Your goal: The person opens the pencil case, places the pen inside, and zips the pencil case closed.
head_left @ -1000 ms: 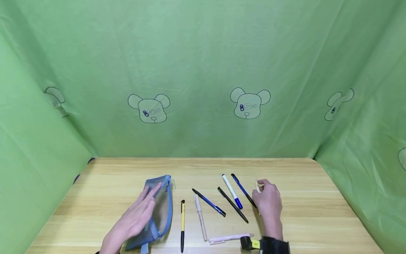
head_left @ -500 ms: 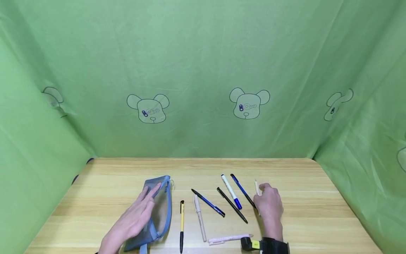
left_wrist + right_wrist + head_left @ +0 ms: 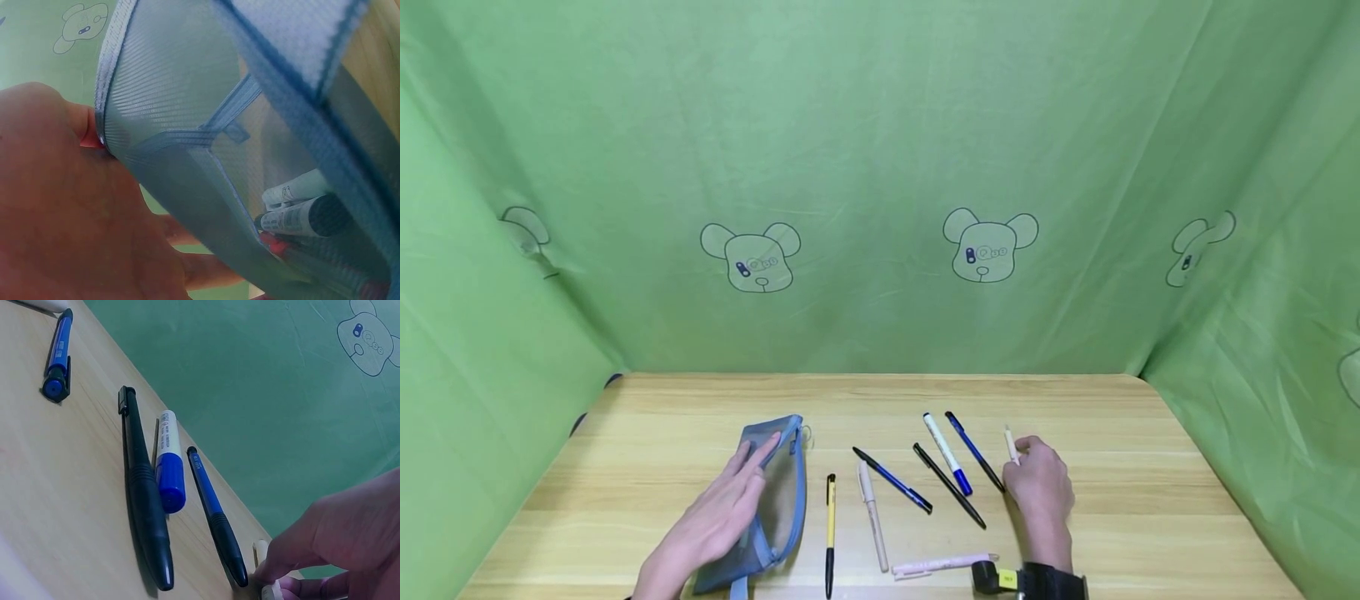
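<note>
Fingers of the right hand (image 3: pixel 1040 482) pinch a cream pen (image 3: pixel 1011 442), just right of one blue-black pen (image 3: pixel 974 451). The left hand (image 3: pixel 718 508), with straight, slightly spread fingers, touches the mesh pouch (image 3: pixel 802 485); a dark-capped marker (image 3: pixel 289 220) lies inside.

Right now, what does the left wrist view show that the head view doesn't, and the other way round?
Left wrist only: capped pens inside the pouch, and something red beside them.
Head only: the right hand pinching a pale pen, and the loose pens.
Both: the left hand touching the pouch, some wooden tabletop and the green backdrop.
</note>
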A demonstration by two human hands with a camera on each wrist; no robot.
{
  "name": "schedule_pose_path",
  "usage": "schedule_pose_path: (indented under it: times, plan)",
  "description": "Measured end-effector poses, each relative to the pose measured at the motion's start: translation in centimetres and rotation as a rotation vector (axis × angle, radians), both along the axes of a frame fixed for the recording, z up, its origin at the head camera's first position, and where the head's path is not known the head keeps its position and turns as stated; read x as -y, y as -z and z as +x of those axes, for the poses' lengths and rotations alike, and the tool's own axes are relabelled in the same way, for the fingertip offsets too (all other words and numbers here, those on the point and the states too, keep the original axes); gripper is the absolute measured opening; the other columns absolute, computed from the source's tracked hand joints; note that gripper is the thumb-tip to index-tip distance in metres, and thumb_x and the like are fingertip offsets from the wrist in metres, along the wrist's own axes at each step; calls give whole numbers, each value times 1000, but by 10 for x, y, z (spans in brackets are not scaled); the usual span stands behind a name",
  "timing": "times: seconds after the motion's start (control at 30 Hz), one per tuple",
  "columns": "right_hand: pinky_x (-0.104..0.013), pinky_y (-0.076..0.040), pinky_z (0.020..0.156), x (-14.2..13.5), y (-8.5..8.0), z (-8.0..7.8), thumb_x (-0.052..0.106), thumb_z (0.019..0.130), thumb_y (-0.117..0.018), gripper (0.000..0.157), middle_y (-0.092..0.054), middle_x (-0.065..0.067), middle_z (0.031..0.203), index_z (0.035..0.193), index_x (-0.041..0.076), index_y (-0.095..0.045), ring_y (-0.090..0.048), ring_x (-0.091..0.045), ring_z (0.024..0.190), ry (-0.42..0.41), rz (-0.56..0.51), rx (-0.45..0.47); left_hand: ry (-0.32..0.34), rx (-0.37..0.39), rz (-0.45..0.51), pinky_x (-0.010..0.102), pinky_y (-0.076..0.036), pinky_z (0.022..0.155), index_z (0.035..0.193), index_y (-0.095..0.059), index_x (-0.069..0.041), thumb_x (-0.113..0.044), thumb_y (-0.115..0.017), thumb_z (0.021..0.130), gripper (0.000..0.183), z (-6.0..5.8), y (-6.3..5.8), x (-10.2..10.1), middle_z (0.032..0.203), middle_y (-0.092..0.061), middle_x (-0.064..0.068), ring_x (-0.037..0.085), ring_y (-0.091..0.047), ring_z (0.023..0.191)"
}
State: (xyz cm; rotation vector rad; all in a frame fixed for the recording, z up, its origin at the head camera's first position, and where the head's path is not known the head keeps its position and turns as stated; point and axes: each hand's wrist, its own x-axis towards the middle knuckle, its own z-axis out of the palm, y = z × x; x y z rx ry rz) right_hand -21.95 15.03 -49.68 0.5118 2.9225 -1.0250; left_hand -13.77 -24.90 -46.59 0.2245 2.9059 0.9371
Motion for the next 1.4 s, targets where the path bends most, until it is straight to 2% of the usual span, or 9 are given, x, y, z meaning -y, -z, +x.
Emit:
schedule_pose_path:
  times: [0.27, 0.47, 0.77, 0.9, 1.13, 1.3, 1.4]
  plan:
    - [-34, -44, 50, -2, -6, 2, 6, 83, -62, 43, -66, -17, 96, 126, -1, -60, -59, -27, 71, 1, -24, -62, -8, 0, -4, 72, -33, 100, 159, -23, -19, -30, -17, 110, 51, 0, 1, 1, 157, -15, 30, 46, -20, 141]
    - [-35, -45, 56, 1, -15, 2, 8, 86, -62, 42, -66, -14, 96, 127, -1, -61, -59, -27, 75, -1, -52, -132, -8, 5, -4, 71, -33, 100, 159, -22, -19, -31, -17, 110, 51, 0, 1, 0, 158, -14, 30, 46, -19, 142]
    - [-28, -51, 58, 10, -18, -3, 8, 89, -61, 43, -67, -15, 101, 132, 3, -59, -63, -24, 81, -48, -231, -141, -9, 2, -6, 70, -38, 98, 159, -22, -19, -30, -17, 110, 51, 0, 0, 0, 158, -15, 29, 44, -19, 142]
    - [-28, -50, 57, 17, -21, -3, 8, 89, -59, 42, -66, -14, 101, 132, 3, -60, -62, -22, 79, -67, -247, -164, -9, -1, -8, 68, -41, 97, 159, -22, -19, -29, -18, 109, 51, 0, 0, 0, 158, -16, 29, 45, -20, 142]
    - [-25, -51, 55, 31, -22, -6, 11, 89, -63, 39, -67, -12, 99, 128, 6, -64, -63, -18, 74, -92, -275, -199, 0, -4, -1, 71, -33, 101, 159, -23, -17, -28, -19, 110, 50, 1, 0, 0, 157, -15, 30, 45, -19, 142]
    - [-23, -55, 54, 41, -21, -6, 10, 89, -66, 41, -67, -13, 104, 130, 7, -63, -68, -24, 77, -101, -395, -175, -1, -3, 2, 71, -31, 102, 159, -23, -18, -29, -19, 110, 50, 1, 1, 0, 157, -15, 31, 46, -18, 142]
    - [-24, -58, 57, 47, -22, -6, 8, 89, -66, 42, -67, -14, 105, 131, 6, -62, -70, -27, 79, -105, -455, -168, -5, -7, -1, 71, -34, 100, 158, -23, -19, -29, -18, 110, 50, 1, 1, 0, 157, -16, 31, 46, -19, 141]
